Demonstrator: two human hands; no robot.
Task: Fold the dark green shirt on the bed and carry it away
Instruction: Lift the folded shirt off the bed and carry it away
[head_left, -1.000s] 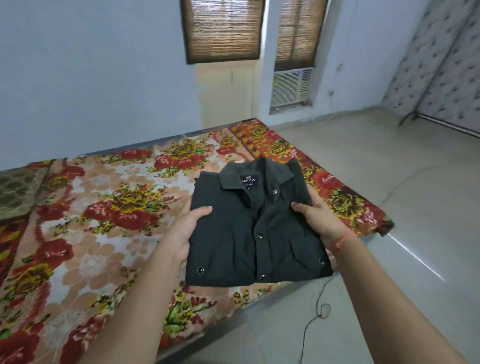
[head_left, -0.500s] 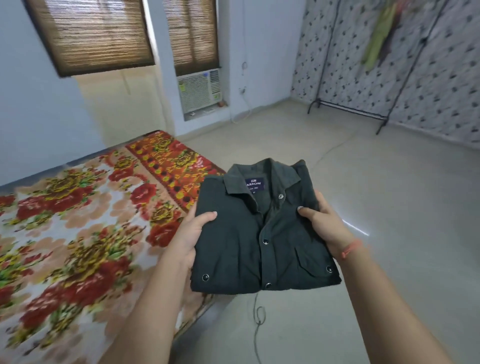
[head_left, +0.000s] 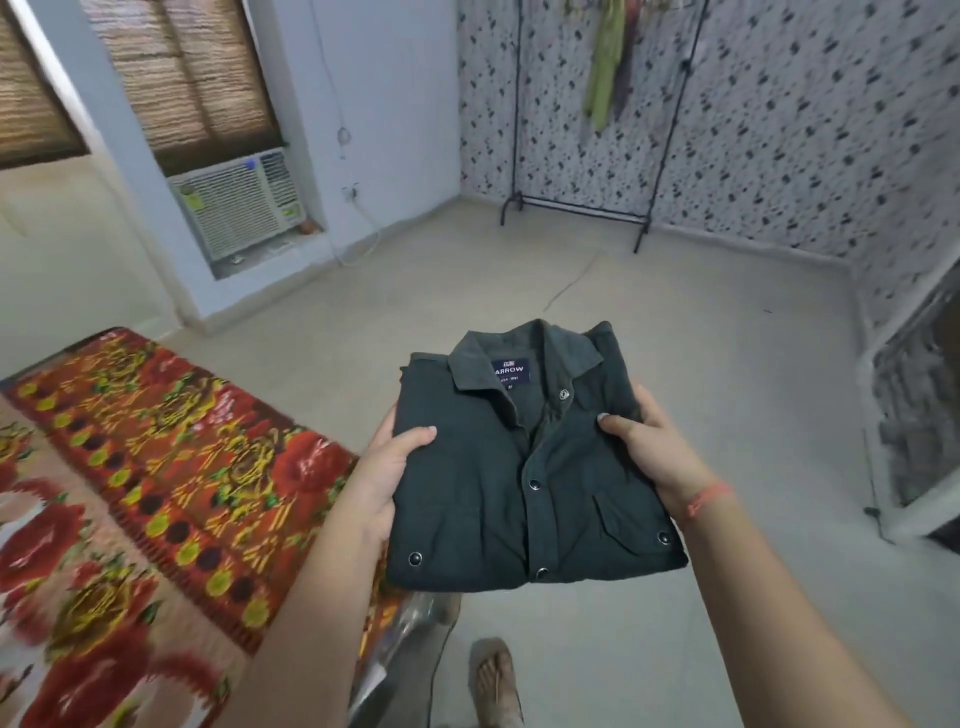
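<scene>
The dark green shirt (head_left: 498, 483) is folded into a neat rectangle, collar and label facing up, and hangs in the air over the floor beside the bed. My left hand (head_left: 387, 467) grips its left edge, thumb on top and fingers underneath. My right hand (head_left: 647, 452) grips the right edge the same way, an orange thread round the wrist. The bed (head_left: 156, 493) with its red and yellow floral sheet lies to the left, its corner just below my left forearm.
A black clothes rack (head_left: 576, 208) with hanging garments stands against the patterned far wall. A window air conditioner (head_left: 241, 205) sits low in the left wall. My sandalled foot (head_left: 496, 680) is on the grey floor, near a thin cable. A dark panel leans at the right edge.
The view has swung right, away from the bed toward the clothes rack. The folded shirt, held in both hands, has moved off the bed and now hangs over the floor.
</scene>
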